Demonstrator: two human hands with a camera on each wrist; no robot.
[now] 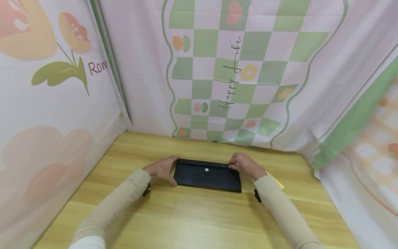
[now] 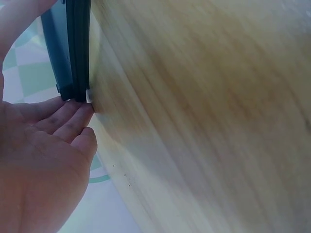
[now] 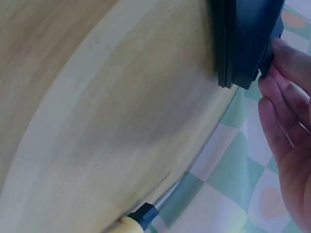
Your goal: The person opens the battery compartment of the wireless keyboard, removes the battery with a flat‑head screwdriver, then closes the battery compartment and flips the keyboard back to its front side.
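Observation:
A flat black rectangular case [image 1: 208, 180] lies over the wooden table, with a raised strip along its far edge and a round white spot near it. My left hand [image 1: 161, 170] holds its left end, thumb at the near corner and fingers at the far one. Seen from the left wrist, the fingertips [image 2: 73, 114] press against the end of the dark layered case [image 2: 79, 48]. My right hand [image 1: 245, 165] pinches the far right corner at the strip. In the right wrist view, thumb and fingers [image 3: 279, 97] meet at a small dark part on the case's edge.
A yellow-handled screwdriver [image 1: 276, 180] lies right of the case, partly behind my right forearm; its metal shaft [image 3: 167, 194] shows in the right wrist view. Printed fabric [image 1: 228, 69] hangs along the wooden table's [image 1: 199, 218] far edge, with more fabric on both sides.

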